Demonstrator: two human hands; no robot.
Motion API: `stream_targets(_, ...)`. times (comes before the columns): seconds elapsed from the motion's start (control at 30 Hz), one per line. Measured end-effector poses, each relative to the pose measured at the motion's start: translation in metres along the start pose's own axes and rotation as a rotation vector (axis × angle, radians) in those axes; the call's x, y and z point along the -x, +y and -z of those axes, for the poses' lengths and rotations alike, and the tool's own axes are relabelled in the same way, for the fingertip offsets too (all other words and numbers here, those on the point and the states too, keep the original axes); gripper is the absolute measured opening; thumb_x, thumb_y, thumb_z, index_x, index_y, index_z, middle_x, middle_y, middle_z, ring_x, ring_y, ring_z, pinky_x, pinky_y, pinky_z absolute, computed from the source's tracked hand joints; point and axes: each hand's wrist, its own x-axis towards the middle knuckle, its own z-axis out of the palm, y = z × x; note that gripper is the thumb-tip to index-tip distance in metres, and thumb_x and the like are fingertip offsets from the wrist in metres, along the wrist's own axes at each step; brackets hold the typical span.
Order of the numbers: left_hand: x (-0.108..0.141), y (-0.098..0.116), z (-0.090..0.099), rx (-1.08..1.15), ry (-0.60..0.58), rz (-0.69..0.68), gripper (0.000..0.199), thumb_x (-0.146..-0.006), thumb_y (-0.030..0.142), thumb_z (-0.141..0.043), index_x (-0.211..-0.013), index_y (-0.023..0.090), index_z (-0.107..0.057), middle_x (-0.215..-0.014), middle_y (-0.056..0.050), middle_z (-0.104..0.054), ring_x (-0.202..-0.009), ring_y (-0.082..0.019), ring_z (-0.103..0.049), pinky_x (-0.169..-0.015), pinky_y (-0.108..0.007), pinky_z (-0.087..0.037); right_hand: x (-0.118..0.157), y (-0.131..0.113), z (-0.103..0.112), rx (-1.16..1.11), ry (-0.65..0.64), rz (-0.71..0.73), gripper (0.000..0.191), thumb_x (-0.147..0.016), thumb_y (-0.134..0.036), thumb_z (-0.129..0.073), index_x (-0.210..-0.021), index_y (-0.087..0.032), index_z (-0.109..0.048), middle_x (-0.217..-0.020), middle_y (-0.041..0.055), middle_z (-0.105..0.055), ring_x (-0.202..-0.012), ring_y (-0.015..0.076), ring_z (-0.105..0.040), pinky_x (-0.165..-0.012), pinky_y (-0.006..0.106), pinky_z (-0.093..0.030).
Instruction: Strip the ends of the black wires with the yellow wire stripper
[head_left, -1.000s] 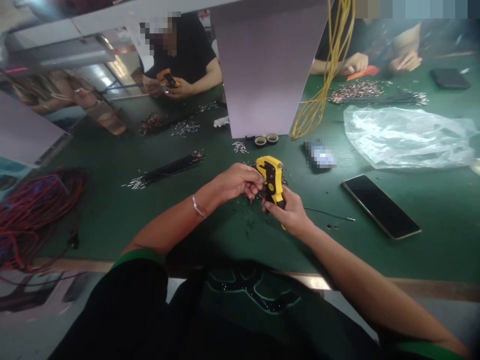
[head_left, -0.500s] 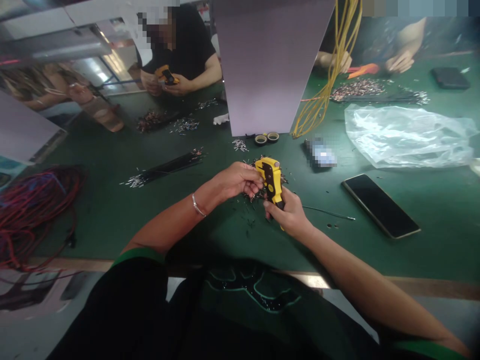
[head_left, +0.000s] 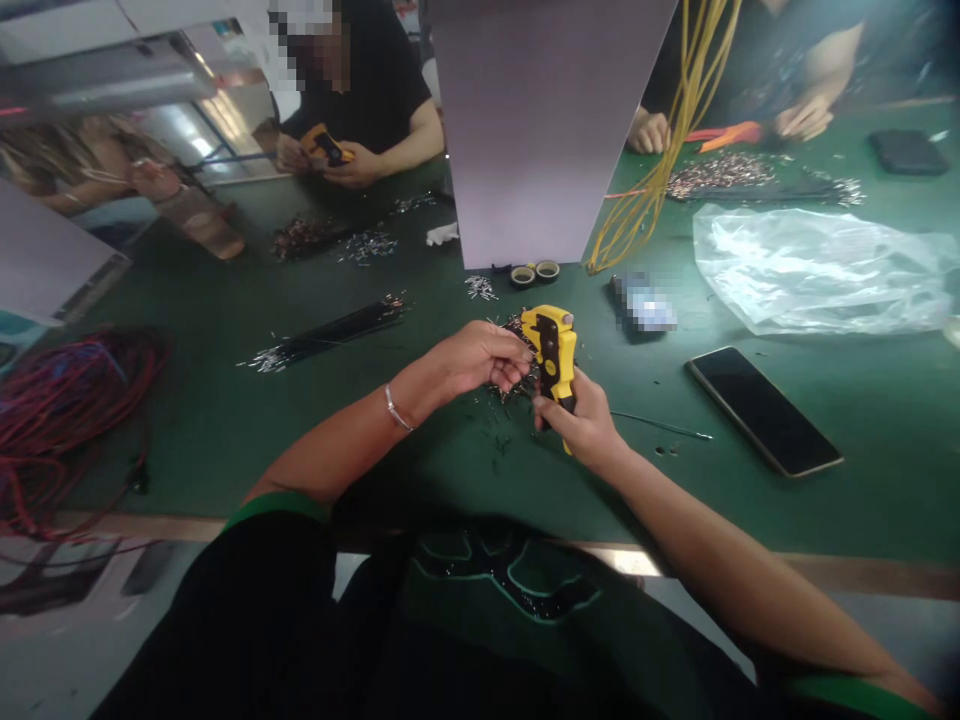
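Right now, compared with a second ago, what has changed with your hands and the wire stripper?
The yellow wire stripper has turned slightly more upright and shifted a little to the right, still gripped in the right hand. The left hand stays beside it. Nothing was visibly taken up or let go. The phone and tape rolls stayed where they were.

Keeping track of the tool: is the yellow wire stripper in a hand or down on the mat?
In hand: the right hand grips the yellow wire stripper by its handle, held above the green mat, with the left hand close beside it.
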Motion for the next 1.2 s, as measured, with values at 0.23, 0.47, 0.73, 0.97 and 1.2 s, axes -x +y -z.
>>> stream_targets(0.23, -0.0009, 0.0003, -0.0028, -0.002, -0.001, 0.013, 0.008, -0.064, 0.016, -0.07, -0.066, 0.012, -0.064, -0.059, -0.002, -0.064, -0.049, -0.009, -0.056, -0.05, -0.025, -0.046, 0.0006, -0.0013, -0.0013, 0.016, -0.003, 0.03, 0.014, -0.078, -0.031, -0.061, -0.082, -0.023, -0.051, -0.056, -0.0031, -0.06, -0.048, 0.0162, -0.057, -0.052, 0.032, -0.045)
stream_targets(0.47, -0.0019, 0.0007, -0.0046, -0.004, 0.022, 0.018, 0.005, -0.064, 0.014, -0.069, -0.067, 0.012, -0.065, -0.059, -0.003, -0.065, -0.049, -0.01, -0.057, -0.048, -0.025, -0.046, 0.0018, 0.001, -0.0031, 0.022, 0.02, 0.003, 0.015, -0.079, -0.032, -0.062, -0.082, -0.023, -0.05, -0.054, -0.0044, -0.058, -0.041, 0.016, -0.057, -0.047, 0.033, -0.046)
stream_targets(0.73, -0.0044, -0.0027, -0.0015, -0.017, 0.029, 0.02, 0.003, -0.067, 0.014, -0.067, -0.064, 0.012, -0.066, -0.06, -0.004, -0.064, -0.05, -0.009, -0.056, -0.052, -0.026, -0.047, 0.0041, 0.0034, -0.0057, 0.072, 0.047, -0.003, 0.018, -0.081, -0.033, -0.061, -0.079, -0.025, -0.045, -0.051, -0.0061, -0.055, -0.037, 0.0144, -0.055, -0.045, 0.031, -0.045)
stream_targets(0.97, -0.0083, -0.0058, 0.001, 0.021, -0.001, 0.006, 0.006, -0.066, 0.015, -0.069, -0.067, 0.01, -0.066, -0.06, -0.003, -0.065, -0.049, -0.009, -0.057, -0.051, -0.024, -0.048, 0.0048, 0.0047, -0.0059, 0.117, 0.073, 0.003, 0.02, -0.08, -0.033, -0.062, -0.078, -0.026, -0.043, -0.05, -0.0058, -0.054, -0.038, 0.015, -0.052, -0.043, 0.032, -0.042)
stream_targets(1.2, -0.0085, -0.0033, -0.0003, 0.02, 0.002, -0.005, 0.008, -0.064, 0.015, -0.071, -0.066, 0.011, -0.066, -0.06, -0.003, -0.065, -0.05, -0.008, -0.058, -0.05, -0.023, -0.049, 0.0025, 0.0032, -0.0067, 0.007, 0.065, -0.059, 0.021, -0.079, -0.032, -0.064, -0.077, -0.025, -0.045, -0.048, -0.0069, -0.054, -0.035, 0.0141, -0.052, -0.041, 0.03, -0.042)
